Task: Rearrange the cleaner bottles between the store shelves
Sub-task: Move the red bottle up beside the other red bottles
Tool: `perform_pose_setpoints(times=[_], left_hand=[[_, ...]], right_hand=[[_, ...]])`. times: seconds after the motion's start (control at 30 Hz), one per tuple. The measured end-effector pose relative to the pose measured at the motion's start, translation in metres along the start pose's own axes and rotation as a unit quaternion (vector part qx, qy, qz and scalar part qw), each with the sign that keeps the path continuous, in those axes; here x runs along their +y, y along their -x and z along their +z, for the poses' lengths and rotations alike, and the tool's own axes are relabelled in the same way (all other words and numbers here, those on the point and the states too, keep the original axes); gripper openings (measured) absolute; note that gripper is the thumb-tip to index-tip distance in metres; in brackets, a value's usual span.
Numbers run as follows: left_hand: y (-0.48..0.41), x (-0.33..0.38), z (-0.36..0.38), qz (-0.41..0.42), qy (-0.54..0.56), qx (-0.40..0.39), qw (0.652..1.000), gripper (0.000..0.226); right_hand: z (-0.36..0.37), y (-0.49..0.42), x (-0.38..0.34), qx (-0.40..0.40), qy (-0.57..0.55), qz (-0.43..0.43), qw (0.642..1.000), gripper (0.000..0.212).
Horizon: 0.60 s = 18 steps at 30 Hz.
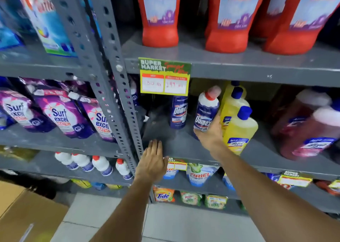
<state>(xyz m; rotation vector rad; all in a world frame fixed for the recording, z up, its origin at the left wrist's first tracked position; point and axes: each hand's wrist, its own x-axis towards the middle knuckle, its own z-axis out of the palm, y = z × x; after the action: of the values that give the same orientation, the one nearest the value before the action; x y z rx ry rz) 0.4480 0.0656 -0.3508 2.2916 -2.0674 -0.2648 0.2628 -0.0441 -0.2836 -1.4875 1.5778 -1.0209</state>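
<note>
My right hand (211,134) grips a blue and white Domex cleaner bottle (207,111) with a red cap, tilted, just above the grey middle shelf (176,146). A second Domex bottle (178,112) stands upright further back on the same shelf, partly behind the price tag. My left hand (152,161) rests flat on the shelf's front edge, fingers together, holding nothing. Yellow cleaner bottles (239,129) with blue caps stand right beside the held bottle. Small white bottles with red caps (102,165) line the lower left shelf.
Large red bottles (160,15) fill the upper shelf. Pink bottles (311,129) stand at the right. Purple Surf Excel pouches (62,115) sit left of the grey perforated upright (117,98). A yellow price tag (164,80) hangs above. A cardboard box (24,216) is on the floor at left.
</note>
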Motion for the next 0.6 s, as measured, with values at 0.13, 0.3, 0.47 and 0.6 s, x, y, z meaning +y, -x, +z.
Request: perform_pose_setpoints(times=[0.13,0.3,0.47,0.6], left_hand=[[-0.015,0.0,0.016,-0.021,0.005,-0.034,0.999,0.069],[-0.017,0.0,0.037,-0.036,0.003,0.01,0.999,0.069],[-0.017,-0.002,0.04,-0.028,0.016,0.013,0.999,0.069],[-0.016,-0.002,0.04,-0.029,0.016,0.011,0.999,0.069]], right_hand=[[0.014,-0.019,0.022,0.024,-0.034,0.061,0.997,0.082],[0.02,-0.031,0.043,0.009,-0.008,0.061,0.998,0.071],[0.017,-0.023,0.047,-0.061,0.012,0.024,0.998,0.07],[0.025,-0.015,0.043,-0.146,0.008,0.005,0.989,0.07]])
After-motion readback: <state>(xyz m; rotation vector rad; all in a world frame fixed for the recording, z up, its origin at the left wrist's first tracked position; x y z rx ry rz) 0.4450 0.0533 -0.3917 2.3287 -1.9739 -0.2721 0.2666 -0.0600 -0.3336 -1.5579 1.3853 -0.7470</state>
